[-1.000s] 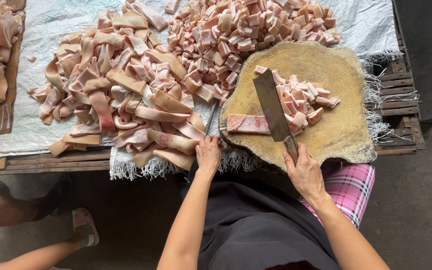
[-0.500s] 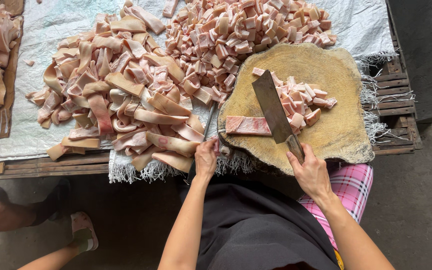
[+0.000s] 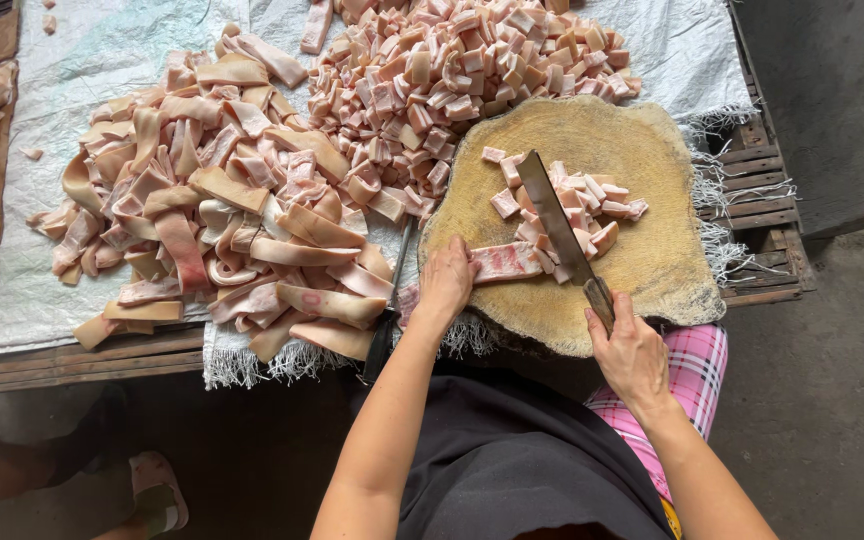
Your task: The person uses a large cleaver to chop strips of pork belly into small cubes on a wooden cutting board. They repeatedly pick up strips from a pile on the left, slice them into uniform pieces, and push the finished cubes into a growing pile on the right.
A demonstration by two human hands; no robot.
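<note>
- The right hand (image 3: 634,350) is closed around the handle of a long cleaver (image 3: 560,228), whose blade lies slanted across the round wooden chopping block (image 3: 652,150). Its grip and the blade's angle look the same as half a second ago; the blade's lower part meets the strip at its right end.
- The left hand (image 3: 446,280) has moved: a second ago it was at the near edge of the uncut heap, beside the block; now it is on the block's left rim, fingers curled down on the left end of a pink meat strip (image 3: 505,262). It pins the strip rather than gripping around it.
- The strip lies flat near the block's front edge, its right end running under the blade. As I judge it, the strip is now steadied for cutting.
- Just beyond the blade is a small cluster of cut cubes (image 3: 592,205) on the block.
- Left of the block, a second knife (image 3: 388,320) lies on the white woven sheet (image 3: 72,60), its dark handle toward the person.
- Farther out, a heap of long uncut strips (image 3: 212,210) fills the sheet's left part, and a large pile of cubes (image 3: 452,70) lies behind the block.
- Another person's foot in a sandal (image 3: 157,490) shows at lower left.
</note>
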